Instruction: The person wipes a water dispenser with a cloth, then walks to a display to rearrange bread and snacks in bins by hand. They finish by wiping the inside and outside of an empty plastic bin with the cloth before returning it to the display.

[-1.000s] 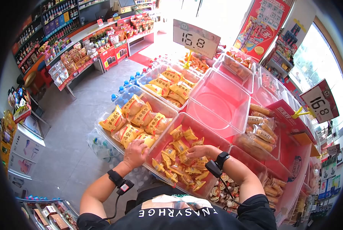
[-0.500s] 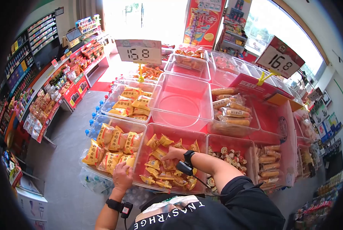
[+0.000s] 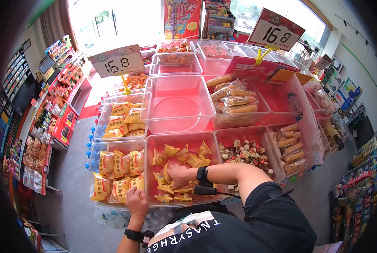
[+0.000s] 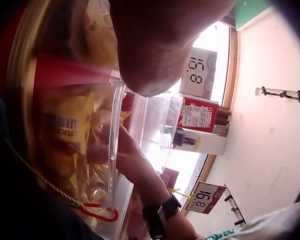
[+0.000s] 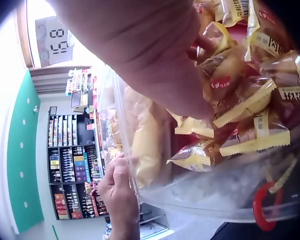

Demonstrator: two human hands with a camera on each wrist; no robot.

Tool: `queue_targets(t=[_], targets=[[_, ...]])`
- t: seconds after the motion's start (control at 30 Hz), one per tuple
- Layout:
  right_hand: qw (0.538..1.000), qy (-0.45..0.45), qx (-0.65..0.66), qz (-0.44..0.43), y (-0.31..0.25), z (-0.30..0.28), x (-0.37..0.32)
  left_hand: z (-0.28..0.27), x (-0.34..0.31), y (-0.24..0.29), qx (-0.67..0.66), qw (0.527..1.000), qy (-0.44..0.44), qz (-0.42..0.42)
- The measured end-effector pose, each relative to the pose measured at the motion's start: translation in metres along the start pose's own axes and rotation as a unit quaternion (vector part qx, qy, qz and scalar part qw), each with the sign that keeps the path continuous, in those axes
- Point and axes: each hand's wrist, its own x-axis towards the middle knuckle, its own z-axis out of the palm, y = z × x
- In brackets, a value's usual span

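Now right hand (image 3: pixel 181 176) sits closer in.

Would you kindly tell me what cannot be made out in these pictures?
- Grip of the right hand: its own bulk hides most of its fingers in the right wrist view.
- Fingers of the left hand: cut off by the left wrist view's top edge.
- Smallest print on the 16.8 sign: too small in the head view.
- Lower small packets: covered by the upper packets, head view.
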Motion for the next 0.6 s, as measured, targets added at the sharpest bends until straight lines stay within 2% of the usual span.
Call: queue_targets(t=[0.03,0.1,0.23,0.3,0.33,0.47,0.6], targets=[[0.999,-0.027,-0.013,-0.010,-0.010,-0.007,-0.007,-0.002,0.000,0.000,0.006,1.000,-0.002,-0.001],[0.999,0.016,-0.033,-0.032,-0.003,0.013,-0.003,0.000,0.000,-0.001,0.017,1.000,-0.001,0.012],[0.999,-0.007,-0.034,0.006,0.010,0.013,0.009,-0.002,0.000,-0.003,0.020,1.000,-0.008,0.020],[0.998,-0.045,-0.040,-0.005,0.004,0.005,0.009,-0.003,0.002,-0.004,0.014,1.000,-0.001,0.025],[0.992,-0.110,-0.058,-0.009,-0.001,-0.002,0.011,-0.004,0.002,-0.003,0.010,1.000,0.001,0.027],[0.991,-0.115,-0.061,-0.001,-0.007,0.000,-0.001,-0.004,0.000,-0.003,0.003,1.000,0.001,0.016],[0.995,-0.077,-0.064,0.018,-0.010,0.008,-0.014,-0.003,-0.003,-0.003,0.006,1.000,0.005,-0.006]])
